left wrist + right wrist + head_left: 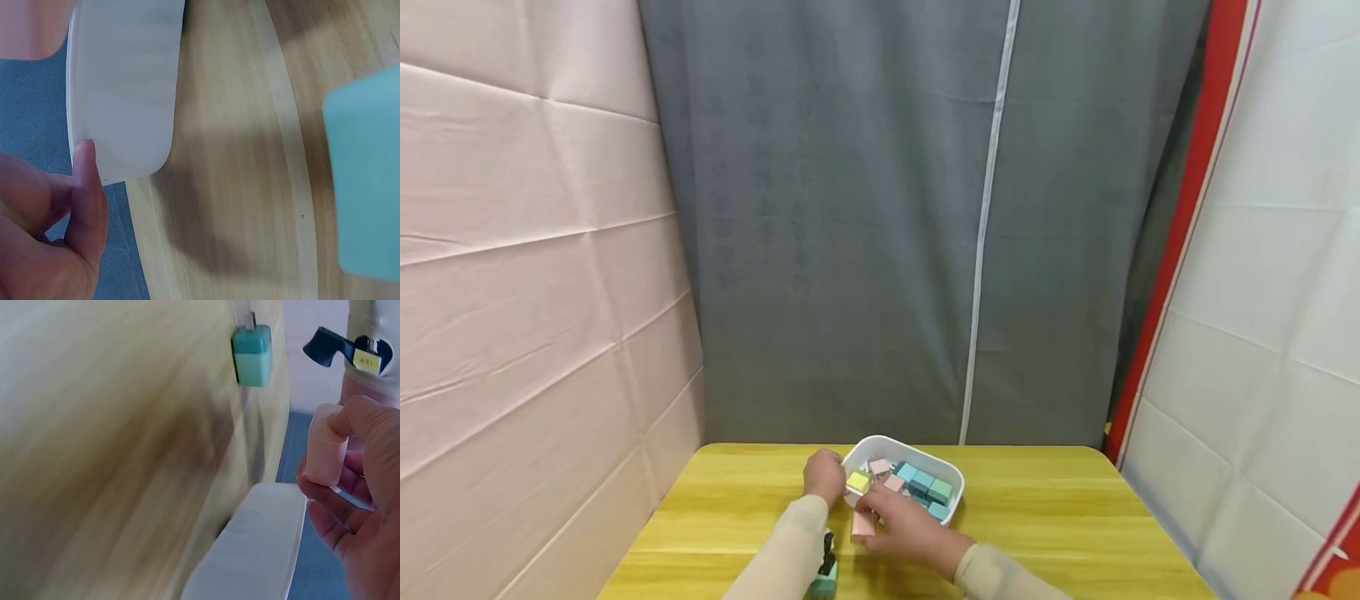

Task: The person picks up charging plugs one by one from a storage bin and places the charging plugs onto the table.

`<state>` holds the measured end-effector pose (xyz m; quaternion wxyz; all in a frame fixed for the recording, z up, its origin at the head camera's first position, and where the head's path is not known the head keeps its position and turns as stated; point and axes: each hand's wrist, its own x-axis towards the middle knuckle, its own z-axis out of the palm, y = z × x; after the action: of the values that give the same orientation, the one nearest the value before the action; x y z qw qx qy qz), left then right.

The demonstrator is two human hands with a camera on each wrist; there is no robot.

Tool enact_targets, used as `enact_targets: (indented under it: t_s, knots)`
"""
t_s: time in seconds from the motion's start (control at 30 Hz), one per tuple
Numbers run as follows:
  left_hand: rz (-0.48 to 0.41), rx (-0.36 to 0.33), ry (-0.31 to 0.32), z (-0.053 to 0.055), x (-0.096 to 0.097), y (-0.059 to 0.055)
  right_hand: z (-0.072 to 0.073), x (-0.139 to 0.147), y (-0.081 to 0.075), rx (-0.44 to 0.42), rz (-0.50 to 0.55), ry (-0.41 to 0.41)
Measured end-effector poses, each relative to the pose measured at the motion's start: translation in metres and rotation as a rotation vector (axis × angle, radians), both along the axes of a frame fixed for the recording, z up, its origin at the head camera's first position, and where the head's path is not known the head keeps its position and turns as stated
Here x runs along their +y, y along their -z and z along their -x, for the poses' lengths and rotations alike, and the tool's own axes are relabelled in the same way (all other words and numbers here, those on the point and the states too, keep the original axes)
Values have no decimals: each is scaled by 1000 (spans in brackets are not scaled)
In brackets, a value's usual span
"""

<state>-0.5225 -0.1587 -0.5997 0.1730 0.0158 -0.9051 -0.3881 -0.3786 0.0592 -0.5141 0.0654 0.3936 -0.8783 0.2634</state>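
Observation:
My left hand (824,477) pinches the rim of a white plastic box (957,477) at its left corner, with a finger against the outer wall in the left wrist view. My right hand (906,525) holds a pink rounded block (326,447) between thumb and fingers, above the table at the box's near side. Inside the box lie several small blocks: a yellow one (859,481), pink ones, and teal and green ones (939,490). Near my left forearm a two-tone teal block (252,357) with a small prong on top stands on the table.
The wooden table (1037,517) carries the box towards its far edge. A grey curtain (850,250) hangs behind it, with pale cloth walls on both sides. A black strap camera mount (350,350) sits on my left wrist.

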Motion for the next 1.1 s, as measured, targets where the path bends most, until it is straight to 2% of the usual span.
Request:
enact_targets:
  t_s: [0.1, 0.17, 0.23, 0.33, 0.47, 0.57, 0.7, 0.8, 0.83, 0.9, 0.97, 1.03, 1.1]
  knots:
    - [-20, -28, -27, -32, 12, -36, -3, -2, 3, 2, -11, 2]
    - [-37, -43, -28, -50, 17, -55, -3, -3, 5, 13, -18, -8]
    - [-24, -51, -35, -59, 21, -63, -4, -5, 8, 19, -31, -21]
    - [-5, -56, -46, -65, 24, -68, -6, -7, 13, 8, -49, -36]
    - [-14, -60, -53, -64, 24, -68, -10, -8, 16, -24, -73, -36]
    - [-19, -47, -45, -58, 21, -63, -12, -10, 17, -37, -73, -39]
    - [9, -25, -35, -30, 10, -35, -13, -13, 21, -50, -82, -45]
    - [33, -24, -38, 1, 1, -2, -14, -15, 25, -42, -110, -38]
    - [18, -45, -43, 7, 0, 3, -15, -16, 26, -43, -117, -36]
    - [18, -43, -49, 19, -3, 16, -16, -16, 28, -29, -131, -40]
    - [7, -46, -44, 16, -2, 12, -16, -17, 31, -36, -134, -48]
    - [4, -36, -36, 5, 0, 3, -16, -18, 32, -62, -129, -52]
    - [-9, -42, -30, -8, 3, -12, -16, -18, 34, -95, -120, -53]
